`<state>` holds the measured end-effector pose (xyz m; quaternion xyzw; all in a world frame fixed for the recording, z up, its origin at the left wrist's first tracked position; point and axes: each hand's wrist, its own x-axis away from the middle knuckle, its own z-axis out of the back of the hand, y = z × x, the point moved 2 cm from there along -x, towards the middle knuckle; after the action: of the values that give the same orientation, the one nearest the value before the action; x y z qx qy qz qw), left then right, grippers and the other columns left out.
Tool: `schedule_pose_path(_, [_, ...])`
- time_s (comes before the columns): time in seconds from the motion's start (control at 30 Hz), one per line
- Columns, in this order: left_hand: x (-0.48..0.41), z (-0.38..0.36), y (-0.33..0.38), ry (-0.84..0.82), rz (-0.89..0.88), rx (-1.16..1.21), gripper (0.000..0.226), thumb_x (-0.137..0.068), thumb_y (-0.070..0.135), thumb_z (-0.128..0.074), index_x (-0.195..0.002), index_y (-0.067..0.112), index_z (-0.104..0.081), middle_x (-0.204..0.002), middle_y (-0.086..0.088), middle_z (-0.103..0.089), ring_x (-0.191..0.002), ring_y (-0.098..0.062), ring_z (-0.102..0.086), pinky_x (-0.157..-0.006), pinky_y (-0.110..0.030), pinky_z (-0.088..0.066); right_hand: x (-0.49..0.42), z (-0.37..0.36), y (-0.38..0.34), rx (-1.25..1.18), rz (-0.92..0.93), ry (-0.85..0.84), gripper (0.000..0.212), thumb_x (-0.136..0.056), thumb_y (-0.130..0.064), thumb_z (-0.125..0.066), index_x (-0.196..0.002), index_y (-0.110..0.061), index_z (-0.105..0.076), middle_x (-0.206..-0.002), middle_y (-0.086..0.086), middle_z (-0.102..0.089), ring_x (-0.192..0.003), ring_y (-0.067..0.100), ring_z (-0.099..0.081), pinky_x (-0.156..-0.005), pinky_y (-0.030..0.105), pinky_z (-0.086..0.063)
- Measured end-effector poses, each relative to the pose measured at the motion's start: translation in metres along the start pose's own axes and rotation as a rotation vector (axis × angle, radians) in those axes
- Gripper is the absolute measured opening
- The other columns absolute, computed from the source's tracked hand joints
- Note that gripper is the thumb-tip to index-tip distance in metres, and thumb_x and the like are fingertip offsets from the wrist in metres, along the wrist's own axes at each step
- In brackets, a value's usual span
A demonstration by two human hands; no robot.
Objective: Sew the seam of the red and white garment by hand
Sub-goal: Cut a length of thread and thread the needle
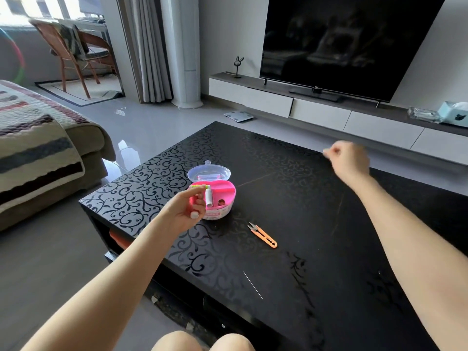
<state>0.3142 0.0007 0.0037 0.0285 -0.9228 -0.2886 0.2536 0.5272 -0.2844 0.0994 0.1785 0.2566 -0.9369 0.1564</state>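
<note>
Black glossy table with scroll pattern (291, 173): one, filling mid-frame.
Pink plastic sewing box (222, 196): one, left of centre on the table, its clear lid (210, 173) tipped open behind; one white spool (209, 197) stands inside.
Orange thread snips (263, 235): one, lying flat near the box, to its lower right.
Thin steel needle (253, 285): one, lower centre, lying alone.
Left hand (186, 209): raised before the box, fingers curled round one small white-ended spool (194, 214).
Right hand (350, 160): upper right, blurred, fingers curled, thumb and forefinger tips together; perhaps pinching thread, too fine to tell.
Red-orange patch (117, 239): one, under the table's left edge; cannot tell whether it is the garment.
</note>
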Motion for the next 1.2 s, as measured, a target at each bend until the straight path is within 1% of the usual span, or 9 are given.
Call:
schedule_pose_path(0.23, [-0.004, -0.027, -0.003, -0.073, -0.056, -0.198, 0.008, -0.091, 0.006, -0.057, -0.083, 0.009, -0.054, -0.060, 0.000, -0.044, -0.044, -0.004, -0.036, -0.034, -0.010, -0.026, -0.073, 0.034, -0.037, -0.148, 0.242, 0.291, 0.025, -0.092, -0.029, -0.060, -0.088, -0.006, -0.068, -0.077, 0.013, -0.063, -0.075, 0.028, -0.054, -0.066, 0.029, -0.030])
schedule_pose_path(0.43, [-0.017, -0.024, -0.007, -0.095, -0.090, -0.193, 0.014, -0.090, 0.005, -0.055, -0.078, 0.012, -0.051, -0.052, 0.004, -0.033, -0.037, -0.003, -0.026, -0.033, -0.010, -0.020, -0.061, 0.006, -0.029, -0.188, 0.286, 0.284, 0.026, -0.090, -0.030, -0.063, -0.086, -0.006, -0.071, -0.073, 0.012, -0.061, -0.077, 0.026, -0.045, -0.069, 0.033, -0.033])
schedule_pose_path(0.63, [-0.011, -0.014, -0.022, -0.079, -0.053, -0.205, 0.024, -0.094, 0.001, -0.048, -0.075, 0.015, -0.046, -0.049, 0.005, -0.037, -0.037, -0.001, -0.031, -0.034, -0.009, -0.018, -0.011, -0.037, 0.019, -0.206, 0.190, -0.086, 0.015, -0.081, -0.041, -0.072, -0.072, -0.029, -0.071, -0.080, 0.000, -0.065, -0.085, 0.024, -0.055, -0.076, 0.039, -0.043])
schedule_pose_path(0.77, [-0.006, -0.008, -0.033, -0.101, -0.009, -0.253, 0.021, -0.094, 0.004, -0.049, -0.077, 0.016, -0.046, -0.052, 0.006, -0.033, -0.038, -0.001, -0.030, -0.033, -0.011, -0.015, 0.038, -0.055, 0.062, -0.238, -0.055, -0.452, 0.044, -0.053, -0.076, -0.066, -0.070, -0.037, -0.072, -0.094, -0.006, -0.068, -0.077, 0.013, -0.057, -0.072, 0.031, -0.039])
schedule_pose_path(0.83, [-0.004, -0.007, -0.038, -0.109, -0.002, -0.280, 0.022, -0.093, 0.004, -0.050, -0.076, 0.018, -0.044, -0.054, 0.006, -0.030, -0.038, -0.002, -0.028, -0.032, -0.012, -0.015, 0.059, -0.065, 0.087, -0.184, -0.113, -0.586, 0.066, -0.036, -0.091, -0.060, -0.074, -0.040, -0.074, -0.105, -0.011, -0.067, -0.101, 0.015, -0.059, -0.094, 0.040, -0.041])
schedule_pose_path(0.9, [-0.001, -0.008, -0.044, -0.136, 0.011, -0.293, 0.028, -0.093, 0.005, -0.049, -0.072, 0.019, -0.039, -0.053, 0.007, -0.027, -0.037, -0.002, -0.027, -0.031, -0.012, -0.014, 0.079, -0.065, 0.098, -0.155, -0.174, -0.663, 0.062, -0.041, -0.092, -0.059, -0.079, -0.045, -0.074, -0.117, -0.017, -0.060, -0.121, 0.016, -0.050, -0.112, 0.047, -0.027])
schedule_pose_path(1.0, [0.006, -0.013, -0.052, -0.166, 0.023, -0.322, 0.031, -0.088, 0.005, -0.055, -0.067, 0.019, -0.037, -0.051, 0.007, -0.026, -0.036, -0.003, -0.026, -0.031, -0.013, -0.013, 0.102, -0.055, 0.097, 0.025, -0.301, -0.555, 0.035, -0.084, -0.066, -0.053, -0.083, -0.038, -0.073, -0.105, -0.011, -0.066, -0.116, 0.022, -0.052, -0.107, 0.039, -0.031])
schedule_pose_path(1.1, [0.014, -0.021, -0.061, -0.191, 0.029, -0.359, 0.028, -0.088, 0.004, -0.055, -0.067, 0.017, -0.043, -0.050, 0.007, -0.027, -0.037, -0.003, -0.027, -0.030, -0.013, -0.015, 0.115, -0.052, 0.080, 0.381, -0.207, -0.177, 0.034, -0.095, -0.037, -0.045, -0.090, -0.019, -0.074, -0.100, 0.007, -0.071, -0.099, 0.032, -0.060, -0.098, 0.042, -0.032])
schedule_pose_path(1.2, [0.019, -0.032, -0.071, -0.211, 0.027, -0.448, 0.018, -0.091, 0.003, -0.053, -0.077, 0.013, -0.051, -0.051, 0.006, -0.030, -0.039, -0.004, -0.028, -0.031, -0.013, -0.015, 0.135, -0.051, 0.031, -0.066, 0.032, -0.001, 0.030, -0.086, -0.017, -0.048, -0.099, -0.006, -0.073, -0.103, 0.009, -0.071, -0.097, 0.032, -0.065, -0.089, 0.035, -0.042])
